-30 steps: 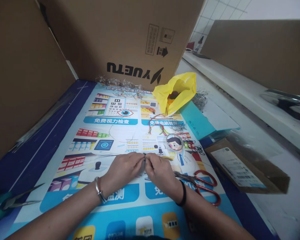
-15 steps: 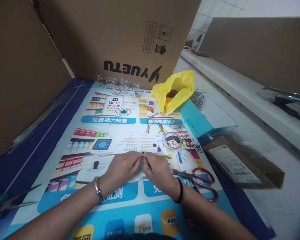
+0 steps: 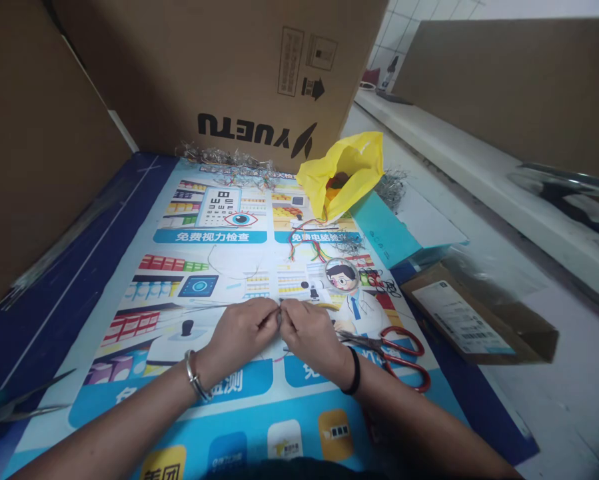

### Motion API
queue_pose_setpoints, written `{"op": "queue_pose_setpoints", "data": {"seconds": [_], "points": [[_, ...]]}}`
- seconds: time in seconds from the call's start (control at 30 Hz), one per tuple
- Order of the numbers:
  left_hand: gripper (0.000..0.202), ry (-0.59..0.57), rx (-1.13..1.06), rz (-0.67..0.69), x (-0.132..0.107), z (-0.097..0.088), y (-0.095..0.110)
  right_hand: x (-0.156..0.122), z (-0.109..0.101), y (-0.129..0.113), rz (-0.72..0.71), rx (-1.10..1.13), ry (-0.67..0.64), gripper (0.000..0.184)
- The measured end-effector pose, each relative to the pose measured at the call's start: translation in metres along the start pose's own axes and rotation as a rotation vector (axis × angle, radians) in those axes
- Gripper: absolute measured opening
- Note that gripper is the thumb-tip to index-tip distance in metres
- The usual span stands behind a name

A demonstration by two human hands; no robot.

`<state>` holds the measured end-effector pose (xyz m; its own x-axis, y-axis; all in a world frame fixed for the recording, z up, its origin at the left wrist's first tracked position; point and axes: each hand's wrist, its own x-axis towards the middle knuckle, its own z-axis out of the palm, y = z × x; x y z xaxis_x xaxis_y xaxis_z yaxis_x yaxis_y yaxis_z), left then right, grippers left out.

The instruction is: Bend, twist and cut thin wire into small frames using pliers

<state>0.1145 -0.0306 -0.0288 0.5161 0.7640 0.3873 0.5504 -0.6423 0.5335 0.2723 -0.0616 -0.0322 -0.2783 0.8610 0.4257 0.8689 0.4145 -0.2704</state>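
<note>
Left hand point(image 3: 244, 330) and right hand point(image 3: 310, 331) pinch wire point(image 3: 202, 307) tight, inside the tabletop's point(image 3: 502, 427) right edge; light, springy, I'd guess: grip its end.

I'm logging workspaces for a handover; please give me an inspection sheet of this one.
Surface: printed sheet over a dark blue top.
Job's things: small dark piece, mostly hidden; fine strands left of it.
Clutter: red-handled scissors, right; green-handled tool, far left; yellow bag, teal box, brown carton, right; tangled wire, back.
Grip: left hand and right hand meeting, both closed on the small dark piece.
Cables: nothing seen; only coloured cords near the yellow bag.
Surroundings: cardboard panels behind and left; tiled wall beyond.
</note>
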Motion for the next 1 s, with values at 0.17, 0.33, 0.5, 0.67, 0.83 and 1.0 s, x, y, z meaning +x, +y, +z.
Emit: {"op": "queue_pose_setpoints", "data": {"seconds": [0.17, 0.33, 0.5, 0.67, 0.83, 1.0], "points": [[0.018, 0.033, 0.022, -0.006, 0.001, 0.000, 0.002, -0.001, 0.001, -0.001, 0.007, 0.016, -0.014, 0.018], [0.016, -0.023, -0.027, -0.010, 0.002, -0.003, -0.001, 0.001, -0.002, 0.001, 0.063, 0.018, -0.100, 0.020], [0.014, 0.006, -0.037, -0.001, 0.001, -0.005, -0.007, 0.007, -0.030, 0.014, 0.043, 0.076, -0.258, 0.023], [0.010, 0.094, 0.013, 0.089, 0.000, -0.005, -0.014, 0.000, -0.055, 0.026, 0.021, -0.140, -0.448, 0.052], [0.009, 0.139, 0.059, 0.126, 0.000, -0.006, -0.017, -0.012, -0.048, 0.030, -0.022, -0.263, -0.527, 0.043], [0.010, 0.162, 0.058, 0.128, 0.000, -0.009, -0.017, -0.015, -0.034, 0.029, -0.079, -0.358, -0.405, 0.035]]}}
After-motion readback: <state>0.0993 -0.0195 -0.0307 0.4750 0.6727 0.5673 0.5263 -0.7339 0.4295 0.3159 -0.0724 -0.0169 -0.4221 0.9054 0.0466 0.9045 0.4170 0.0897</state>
